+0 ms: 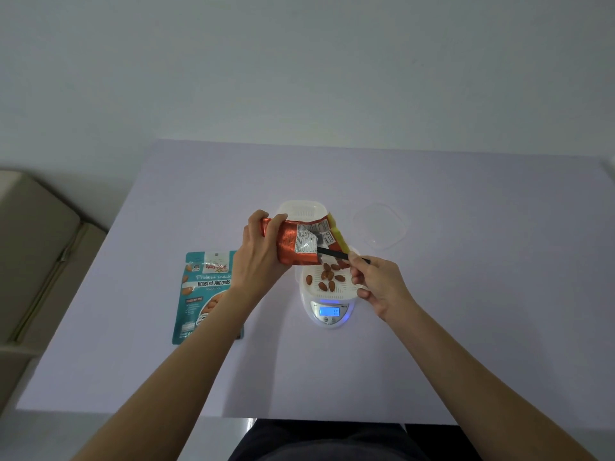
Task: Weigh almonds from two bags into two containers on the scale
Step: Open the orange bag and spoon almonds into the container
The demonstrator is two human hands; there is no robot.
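Note:
My left hand [258,252] grips an orange almond bag [299,242], tilted on its side with its open yellow-edged mouth toward the right. My right hand [377,282] pinches a thin black utensil [336,254] whose far end reaches into the bag's mouth. Below the bag, a white container [346,287] sits on a white digital scale [327,312] and holds several almonds [327,277]. The scale's blue display reads 10. A second white container [301,211] stands behind the bag, partly hidden. A teal bag of roasted almonds [206,294] lies flat to the left.
A clear plastic lid [381,229] lies on the table to the right of the containers. The pale lilac table [466,294] ends at a white wall behind. A beige cushioned seat [36,247] stands off the table's left side.

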